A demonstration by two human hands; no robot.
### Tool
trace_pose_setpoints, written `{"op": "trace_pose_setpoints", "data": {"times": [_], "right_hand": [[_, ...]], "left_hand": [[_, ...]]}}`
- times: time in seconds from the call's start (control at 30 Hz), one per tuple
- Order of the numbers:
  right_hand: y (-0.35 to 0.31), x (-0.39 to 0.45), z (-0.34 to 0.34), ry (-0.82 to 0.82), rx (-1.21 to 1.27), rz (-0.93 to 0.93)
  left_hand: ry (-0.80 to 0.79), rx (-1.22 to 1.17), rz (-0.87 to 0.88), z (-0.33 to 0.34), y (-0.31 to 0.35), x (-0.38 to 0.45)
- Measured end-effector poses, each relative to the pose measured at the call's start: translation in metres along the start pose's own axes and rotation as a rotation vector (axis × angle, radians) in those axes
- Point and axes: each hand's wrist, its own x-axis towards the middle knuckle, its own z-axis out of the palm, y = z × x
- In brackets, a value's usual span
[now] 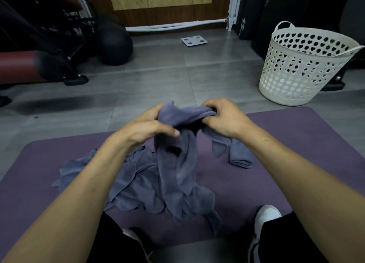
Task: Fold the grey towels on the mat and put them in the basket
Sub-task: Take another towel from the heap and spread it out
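Both hands hold one grey towel [177,160] up above the purple mat [296,144]. My left hand [146,127] grips its bunched top edge on the left, and my right hand [223,117] grips the same edge on the right. The towel hangs crumpled down to the mat. A loose heap of grey towels [126,183] lies on the mat under my left forearm. A folded grey towel [240,156] rests on the mat right of centre. The white perforated basket [300,65] stands on the floor beyond the mat, at the far right.
A red and black exercise bench [39,65] and a dark ball [114,43] stand at the far left. A small white scale [194,40] lies on the grey floor by the wall. My white shoes [264,219] rest on the mat's near edge.
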Motion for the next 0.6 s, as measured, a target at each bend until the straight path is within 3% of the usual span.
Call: {"op": "trace_pose_setpoints", "data": {"times": [0.17, 0.33, 0.4, 0.6], "right_hand": [[-0.010, -0.008, 0.004, -0.002, -0.085, -0.086], [-0.011, -0.009, 0.003, 0.103, -0.018, -0.090], [-0.012, -0.009, 0.003, 0.134, 0.006, -0.071], [-0.012, -0.012, 0.005, 0.087, 0.020, -0.003]], "left_hand": [[0.267, 0.021, 0.070, 0.015, -0.003, 0.007], [-0.005, 0.227, 0.045, 0.023, -0.003, 0.002], [-0.018, 0.330, 0.001, 0.030, -0.007, 0.004], [0.297, 0.543, 0.108, 0.025, -0.017, 0.012]]}}
